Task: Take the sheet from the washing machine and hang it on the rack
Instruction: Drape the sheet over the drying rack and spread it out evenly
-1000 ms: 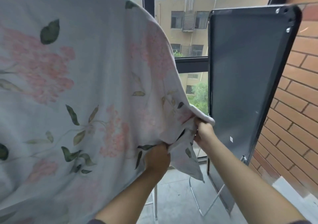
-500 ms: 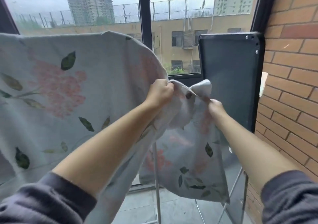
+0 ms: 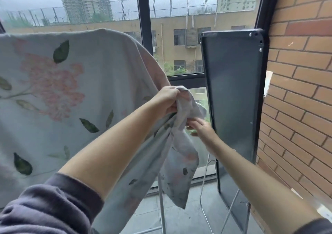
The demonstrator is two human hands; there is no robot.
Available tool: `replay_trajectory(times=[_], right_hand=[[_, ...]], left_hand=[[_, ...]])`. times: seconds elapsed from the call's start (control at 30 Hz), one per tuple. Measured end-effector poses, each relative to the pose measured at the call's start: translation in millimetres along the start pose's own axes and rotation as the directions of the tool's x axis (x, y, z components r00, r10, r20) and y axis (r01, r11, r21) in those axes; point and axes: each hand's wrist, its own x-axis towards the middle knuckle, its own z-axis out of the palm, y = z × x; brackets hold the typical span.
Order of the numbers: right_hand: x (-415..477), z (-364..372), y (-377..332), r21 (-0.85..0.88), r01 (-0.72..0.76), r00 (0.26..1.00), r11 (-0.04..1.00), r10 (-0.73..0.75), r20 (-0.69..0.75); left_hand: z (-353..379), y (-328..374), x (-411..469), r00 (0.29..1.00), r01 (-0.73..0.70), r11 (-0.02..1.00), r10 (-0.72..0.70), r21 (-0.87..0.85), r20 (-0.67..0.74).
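You stood on a grey tiled floor (image 3: 181, 217) at a tall window (image 3: 107, 9), with a brick wall (image 3: 301, 93) on the right and a dark panel (image 3: 235, 93) leaning upright against it. The floral sheet (image 3: 86, 93) hung draped over the rack (image 3: 162, 214) – its long axis ran left to right along the top edge, the cloth falling toward you. Your left hand (image 3: 168, 99) clutched the sheet's bunched right corner, and the loose end below dangled with its tip pointing at the floor. Your right hand (image 3: 201, 128) reached its fingers to that bunch – whether it pinched the cloth, I couldn't tell.
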Motion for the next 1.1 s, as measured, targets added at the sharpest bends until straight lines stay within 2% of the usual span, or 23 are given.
replay_trajectory(times=[0.07,0.13,0.2,0.27,0.33,0.37,0.4,0.43,0.47,0.5,0.53,0.6,0.67,0.8,0.9,1.0,1.1], right_hand=[[-10,15,-4,0.231,-0.107,0.956,0.967,0.037,0.290],[-13,25,-12,0.359,-0.138,0.927,0.923,-0.007,0.375],[-13,33,-23,0.408,-0.122,0.951,0.905,-0.012,0.310],[-6,34,-33,0.427,-0.117,0.982,0.897,0.041,0.183],[4,25,-44,0.431,-0.146,0.989,0.891,0.120,0.088],[8,18,-51,0.419,-0.173,0.985,0.892,0.163,0.060],[13,9,-59,0.397,-0.201,0.978,0.896,0.204,0.035],[16,1,-69,0.375,-0.223,0.971,0.900,0.238,0.008],[18,-7,-81,0.354,-0.229,0.967,0.907,0.252,-0.019],[21,-15,-94,0.333,-0.221,0.967,0.917,0.250,-0.046],[24,-23,-109,0.309,-0.203,0.970,0.929,0.235,-0.069],[31,-37,-140,0.271,-0.164,0.977,0.949,0.194,-0.088],[41,-48,-170,0.248,-0.109,0.985,0.963,0.138,-0.102],[52,-49,-220,0.219,0.013,0.991,0.976,0.016,-0.129],[60,-44,-238,0.179,0.072,0.988,0.981,-0.047,-0.144],[66,-37,-247,0.168,0.104,0.985,0.980,-0.079,-0.150],[73,-34,-262,0.186,0.150,0.978,0.971,-0.117,-0.175]], left_hand=[[-3,7,1,0.999,-0.031,0.998,0.031,-0.047,0.013],[-6,13,3,0.999,-0.042,0.998,0.043,-0.056,0.016],[-9,15,2,0.998,-0.026,0.999,0.028,-0.036,0.062],[-12,16,-2,0.989,-0.023,1.000,0.020,0.018,0.148],[-20,20,-7,0.982,-0.160,0.957,0.129,0.242,0.140],[-29,23,-7,0.956,-0.289,0.851,0.280,0.439,0.088],[-40,27,-8,0.880,-0.385,0.656,0.473,0.649,0.043],[-53,33,-10,0.759,-0.394,0.420,0.650,0.817,0.032],[-68,41,-11,0.642,-0.325,0.207,0.765,0.923,0.055],[-84,48,-9,0.567,-0.233,0.066,0.820,0.970,0.080],[-101,55,-6,0.531,-0.147,-0.007,0.843,0.989,0.085],[-132,69,-2,0.537,-0.047,-0.023,0.843,0.999,0.045],[-155,78,-2,0.535,-0.031,0.036,0.845,0.999,-0.014],[-181,87,-8,0.441,-0.097,0.060,0.898,0.994,-0.011],[-184,100,-7,0.448,-0.130,0.104,0.893,0.986,-0.036],[-179,114,-1,0.485,-0.053,0.081,0.873,0.995,-0.045],[-178,134,5,0.461,-0.023,0.095,0.884,0.995,-0.073]])
